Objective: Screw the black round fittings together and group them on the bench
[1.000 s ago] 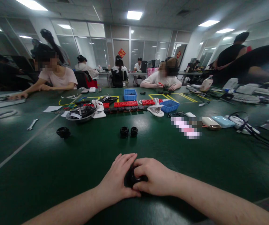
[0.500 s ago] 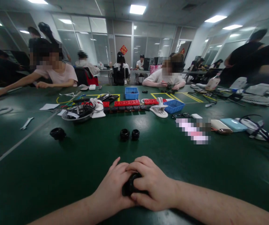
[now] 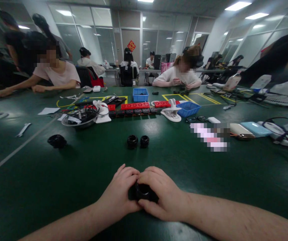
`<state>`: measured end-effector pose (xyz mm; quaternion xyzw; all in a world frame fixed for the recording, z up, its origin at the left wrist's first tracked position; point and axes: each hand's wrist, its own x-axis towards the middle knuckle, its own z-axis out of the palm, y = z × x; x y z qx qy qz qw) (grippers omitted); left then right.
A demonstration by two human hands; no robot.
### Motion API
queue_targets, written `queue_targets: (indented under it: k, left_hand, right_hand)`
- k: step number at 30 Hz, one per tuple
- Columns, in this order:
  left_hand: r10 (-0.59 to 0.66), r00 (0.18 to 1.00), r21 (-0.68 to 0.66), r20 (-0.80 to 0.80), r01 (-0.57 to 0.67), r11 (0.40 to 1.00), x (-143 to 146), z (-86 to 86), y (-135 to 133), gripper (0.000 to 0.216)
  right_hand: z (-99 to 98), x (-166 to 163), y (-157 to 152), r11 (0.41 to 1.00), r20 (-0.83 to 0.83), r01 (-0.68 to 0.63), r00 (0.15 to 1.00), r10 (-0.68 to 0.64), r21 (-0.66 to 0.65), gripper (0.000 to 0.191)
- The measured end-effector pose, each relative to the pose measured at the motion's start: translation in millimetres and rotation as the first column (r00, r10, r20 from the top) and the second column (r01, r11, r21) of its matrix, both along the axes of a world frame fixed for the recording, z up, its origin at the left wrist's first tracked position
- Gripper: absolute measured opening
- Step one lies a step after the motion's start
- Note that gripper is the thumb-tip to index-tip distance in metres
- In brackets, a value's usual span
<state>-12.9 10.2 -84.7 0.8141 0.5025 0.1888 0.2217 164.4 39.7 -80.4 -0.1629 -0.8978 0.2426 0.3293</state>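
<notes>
Both my hands meet low in the middle of the green table (image 3: pixel 58 187), closed round one small black round part (image 3: pixel 143 192). My left hand (image 3: pixel 122 194) grips its left side with curled fingers. My right hand (image 3: pixel 162 197) wraps over its top and right side. Most of the part is hidden between my fingers. Two more black round parts (image 3: pixel 138 141) sit side by side on the table a little beyond my hands. Another black round part (image 3: pixel 56 141) lies apart to the far left.
A metal bowl with cables (image 3: pixel 80 119), red and black blocks (image 3: pixel 133 108), two blue bins (image 3: pixel 187 108), a white clamp (image 3: pixel 171 114), a wrench (image 3: pixel 23 129) and cables (image 3: pixel 281 134) lie across the table. Other people sit working at the far side.
My hands stay clasped on the black part; my right fingers have shifted round it, as in turning. The view has tilted down a little.
</notes>
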Motion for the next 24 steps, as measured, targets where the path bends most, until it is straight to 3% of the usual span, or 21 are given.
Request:
queue_targets:
  k: [18,24]
  left_hand:
    - [-0.026,1.000,0.010,0.017,0.026,1.000,-1.8,-2.2,0.3,0.030]
    - [-0.037,0.999,0.007,0.024,0.037,0.999,-3.0,-3.1,0.2,0.037]
  right_hand:
    - [4.8,1.9,-0.9,0.998,0.069,-0.023,0.997,0.019,0.052,0.034]
    - [5.0,1.9,-1.7,0.997,0.050,-0.037,0.998,0.034,0.068,0.037]
